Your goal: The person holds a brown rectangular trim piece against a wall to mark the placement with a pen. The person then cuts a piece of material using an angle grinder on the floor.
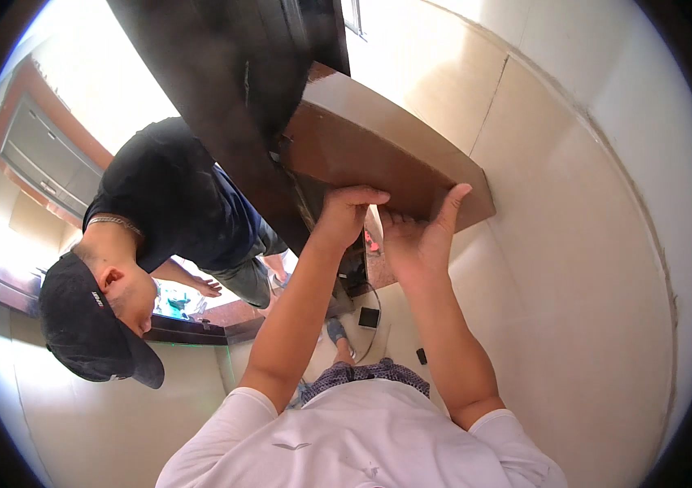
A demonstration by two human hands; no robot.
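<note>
A thick, glossy brown board (362, 150) with a slightly curved edge slants out from a dark door-frame-like post (228, 98). My left hand (348, 213) is closed at its lower edge, thumb lying along the brown face and the other fingers mostly hidden. Beside it, my right hand (419, 244) supports the same edge, palm turned up. Its thumb sticks up against the board, while the fingers reach underneath and show only in part. The board's far end meets the dark post.
At left, another person (163, 195) in a dark shirt and black cap leans beside the post, one hand (206, 286) low and apart from mine. A pale tiled wall (557, 244) curves along the right. On the floor lie a small dark square device (369, 317) and a cable (377, 297).
</note>
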